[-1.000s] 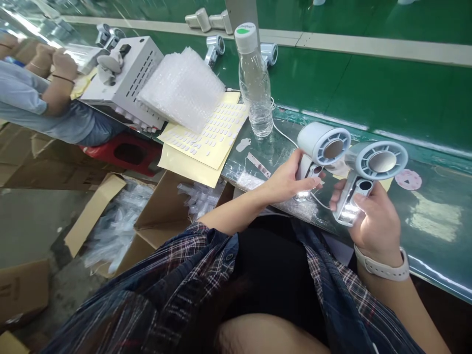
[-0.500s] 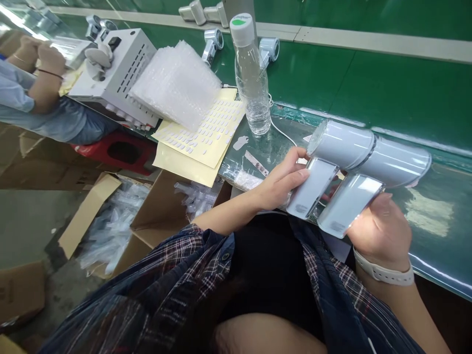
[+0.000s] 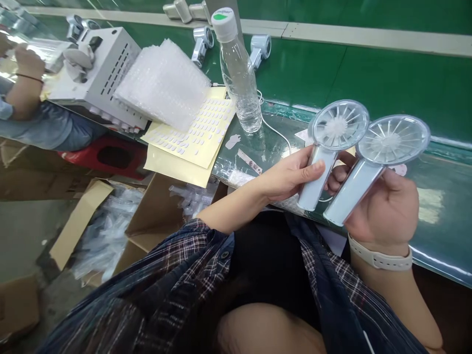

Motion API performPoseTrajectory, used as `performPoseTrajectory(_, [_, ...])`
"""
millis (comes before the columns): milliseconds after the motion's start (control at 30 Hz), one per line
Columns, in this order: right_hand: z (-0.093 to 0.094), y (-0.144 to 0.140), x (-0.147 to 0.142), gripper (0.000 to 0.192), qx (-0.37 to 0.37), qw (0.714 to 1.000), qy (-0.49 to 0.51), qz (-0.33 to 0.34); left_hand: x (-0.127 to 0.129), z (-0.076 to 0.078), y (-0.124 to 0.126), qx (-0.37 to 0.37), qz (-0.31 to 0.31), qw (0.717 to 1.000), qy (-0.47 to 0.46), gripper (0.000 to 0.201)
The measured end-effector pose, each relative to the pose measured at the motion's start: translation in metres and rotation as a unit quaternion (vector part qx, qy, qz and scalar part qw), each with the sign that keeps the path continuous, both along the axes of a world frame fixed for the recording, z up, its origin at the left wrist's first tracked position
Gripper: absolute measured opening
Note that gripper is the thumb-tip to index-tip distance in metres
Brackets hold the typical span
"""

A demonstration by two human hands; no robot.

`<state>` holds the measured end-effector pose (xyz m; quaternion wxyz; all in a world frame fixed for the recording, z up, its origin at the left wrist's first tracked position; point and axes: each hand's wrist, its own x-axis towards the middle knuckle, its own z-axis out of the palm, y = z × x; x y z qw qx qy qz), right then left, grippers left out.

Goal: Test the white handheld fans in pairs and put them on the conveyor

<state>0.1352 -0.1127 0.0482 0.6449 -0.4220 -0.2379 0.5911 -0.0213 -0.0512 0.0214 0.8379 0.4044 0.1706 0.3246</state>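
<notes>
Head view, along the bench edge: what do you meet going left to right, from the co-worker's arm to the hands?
Co-worker's arm → white metal box → bubble-wrap stack → water bottle → left hand holding a handheld fan → right hand holding a second fan.

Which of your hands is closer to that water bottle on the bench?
Left. The left hand holds one fan's handle just below and right of the water bottle; the right hand holds the other fan farther right.
</notes>
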Motion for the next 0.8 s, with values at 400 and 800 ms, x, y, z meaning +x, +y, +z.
performPoseTrajectory(400, [-0.003, -0.006, 0.016, 0.035, 0.056, 0.998, -0.006, 0.008, -0.015, 0.005, -0.002, 0.002, 0.008, 1.000, 0.001, 0.057])
performPoseTrajectory(800, [-0.019, -0.008, 0.010, 0.033, -0.017, 0.996, -0.031, -0.086, -0.020, 0.000, 0.003, 0.046, 0.091, 0.991, 0.083, 0.079])
